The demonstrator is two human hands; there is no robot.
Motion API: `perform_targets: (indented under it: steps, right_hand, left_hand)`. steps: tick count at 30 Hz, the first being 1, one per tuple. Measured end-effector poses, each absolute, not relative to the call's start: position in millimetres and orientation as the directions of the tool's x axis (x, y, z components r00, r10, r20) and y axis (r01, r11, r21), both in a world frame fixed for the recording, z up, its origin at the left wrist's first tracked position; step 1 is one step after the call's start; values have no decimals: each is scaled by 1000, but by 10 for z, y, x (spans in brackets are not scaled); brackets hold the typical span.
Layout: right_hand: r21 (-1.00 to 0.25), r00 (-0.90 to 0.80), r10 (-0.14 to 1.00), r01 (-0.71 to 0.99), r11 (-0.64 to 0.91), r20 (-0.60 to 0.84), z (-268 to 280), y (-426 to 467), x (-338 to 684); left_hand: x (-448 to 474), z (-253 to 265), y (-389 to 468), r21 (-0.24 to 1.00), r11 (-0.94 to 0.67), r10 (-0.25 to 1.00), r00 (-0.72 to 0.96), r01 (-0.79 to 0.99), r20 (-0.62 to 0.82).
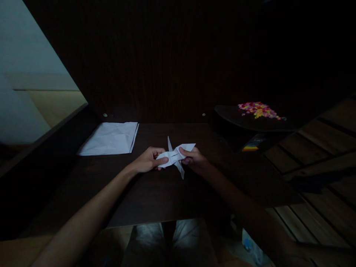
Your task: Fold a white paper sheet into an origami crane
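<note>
A folded white paper crane (174,155) is held between my two hands above the dark desk (155,196). Its wings spread left and right, and two narrow points stick out, one away from me and one toward me. My left hand (151,159) pinches the left wing, thumb on top and fingers beneath. On the opposite wing my right hand (194,158) has the same kind of grip, its thumb pressed on the upper face. The fingers under the paper are partly hidden.
Creased white paper sheets (111,139) lie at the desk's left. A rounded shelf (228,113) at the right bears a heap of small pink, red and yellow pieces (258,110). A dark raised panel (41,144) edges the left side, and a tall back panel (155,66) stands behind.
</note>
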State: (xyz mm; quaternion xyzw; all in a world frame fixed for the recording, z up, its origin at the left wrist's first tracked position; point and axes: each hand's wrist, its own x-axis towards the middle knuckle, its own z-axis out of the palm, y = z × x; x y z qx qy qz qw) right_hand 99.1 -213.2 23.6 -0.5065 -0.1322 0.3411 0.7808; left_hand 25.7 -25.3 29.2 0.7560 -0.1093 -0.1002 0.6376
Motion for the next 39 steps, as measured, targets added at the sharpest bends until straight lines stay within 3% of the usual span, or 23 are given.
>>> perform_targets:
  steps: [5,18,24,33,39]
  right_hand:
    - [-909,731,675,-344,236,-101,214,-2122,982]
    - [-943,846,525,-247,224,-97,217,-2095,999]
    - [-931,859,503,-257,257,-98,180,-2077,1024]
    - [-930,862,491,-275,244,-126,156,-2088,1060]
    - [-954,859,503,-226,198,-99,116,-2094,1081]
  left_hand:
    - [255,299,-228,973,-222,-284,959,-61,-5]
    - [229,361,-299,988,-149,-194,979,39,-68]
    - [250,351,-294,989,-131,-173,981,67,-90]
    - [274,295,-277,994,37,-70,992,105,-102]
    - [299,263,-258,997,12,-43,996,79,-79]
